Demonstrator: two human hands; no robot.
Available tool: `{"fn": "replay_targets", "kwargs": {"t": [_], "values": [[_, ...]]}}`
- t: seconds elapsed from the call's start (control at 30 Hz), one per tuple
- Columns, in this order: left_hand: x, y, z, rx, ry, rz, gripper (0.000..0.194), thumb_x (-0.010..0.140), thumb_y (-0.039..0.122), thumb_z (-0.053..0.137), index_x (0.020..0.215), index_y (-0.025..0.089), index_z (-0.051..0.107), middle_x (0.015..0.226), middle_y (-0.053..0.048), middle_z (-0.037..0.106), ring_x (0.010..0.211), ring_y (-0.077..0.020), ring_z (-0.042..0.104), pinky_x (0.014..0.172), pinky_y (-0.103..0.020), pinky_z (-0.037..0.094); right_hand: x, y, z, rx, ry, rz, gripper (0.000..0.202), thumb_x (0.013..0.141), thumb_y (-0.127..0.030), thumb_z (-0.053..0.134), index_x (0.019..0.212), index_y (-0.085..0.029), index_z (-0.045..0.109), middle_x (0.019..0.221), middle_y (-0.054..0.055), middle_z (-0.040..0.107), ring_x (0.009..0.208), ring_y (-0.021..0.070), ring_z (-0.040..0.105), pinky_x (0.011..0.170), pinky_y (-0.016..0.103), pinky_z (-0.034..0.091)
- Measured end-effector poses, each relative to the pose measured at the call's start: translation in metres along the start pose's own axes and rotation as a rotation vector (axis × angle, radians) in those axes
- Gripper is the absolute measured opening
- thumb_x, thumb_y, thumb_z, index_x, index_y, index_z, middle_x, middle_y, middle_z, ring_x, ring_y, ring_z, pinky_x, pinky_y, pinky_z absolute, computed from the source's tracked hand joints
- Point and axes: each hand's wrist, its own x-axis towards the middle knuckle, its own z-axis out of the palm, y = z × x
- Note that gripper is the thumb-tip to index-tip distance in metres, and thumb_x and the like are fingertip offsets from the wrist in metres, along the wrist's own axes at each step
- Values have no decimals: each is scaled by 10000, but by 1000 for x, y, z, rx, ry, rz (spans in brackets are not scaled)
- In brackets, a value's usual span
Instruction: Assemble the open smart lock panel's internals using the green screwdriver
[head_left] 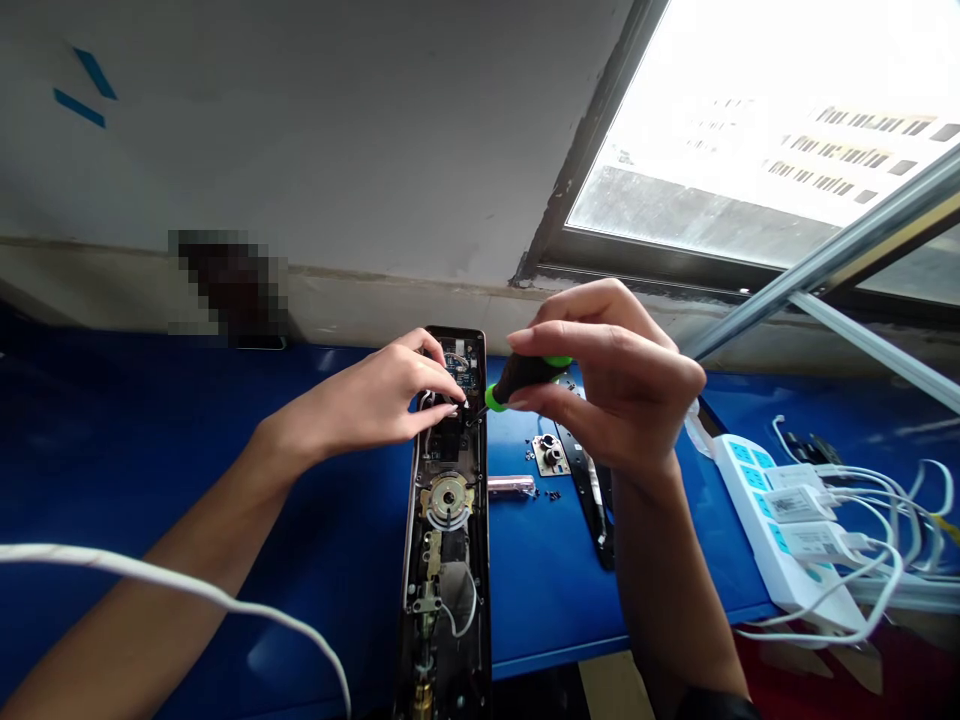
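A long, narrow black device housing (448,540) lies open, pointing away from me, its inside showing. It holds a blue circuit board (471,372) at the far end, a round metal part (448,498) in the middle, and brass-coloured fittings and thin wires nearer me. My right hand (611,375) grips a black and green screwdriver (525,378), its thin shaft slanting down into the housing. My left hand (397,390) reaches in from the left, fingertips drawn together beside the screwdriver tip. What they pinch, if anything, is too small to make out.
Right of the housing, a small camera-like module (551,454), loose screws (553,495), a pinkish cylinder (511,487) and a black panel (600,530) lie on the blue table (555,610). A power strip (772,535) with white plugs stands farther right. A white cable (225,600) crosses my left forearm.
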Motion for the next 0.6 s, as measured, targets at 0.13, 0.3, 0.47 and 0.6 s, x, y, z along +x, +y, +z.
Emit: {"fn": "replay_targets", "kwargs": {"t": [0.13,0.3,0.47,0.6], "values": [[0,-4,2,-7,12,11,176,938,244,704,1084,270,799,1007,-5,791,1178,-245,553,959,-373,522,-1,-3,-1,17,-83,95,355,995,-225,608,1335,-284,691,1265,66,720,1148,245,709,895,449,673],[1,-5,1,-39,-6,33,184,925,198,692,1063,259,797,1022,5,793,1150,-228,593,972,-371,534,-2,-1,-1,94,-93,65,459,882,-160,774,1316,-287,698,1166,37,753,1008,219,739,797,411,689],[2,-5,4,-43,-3,39,172,923,225,696,1053,256,803,1070,-10,786,1150,-229,614,988,-373,545,-1,1,0,13,-44,52,385,875,-271,804,1252,-288,733,1076,35,722,948,200,710,727,372,672],[3,-8,3,-24,6,38,192,931,301,704,1093,267,801,1097,-21,775,1181,-239,603,1001,-380,549,0,-5,0,29,-105,126,381,972,-153,631,1340,-249,654,1258,59,732,1099,215,724,848,397,670]]}}
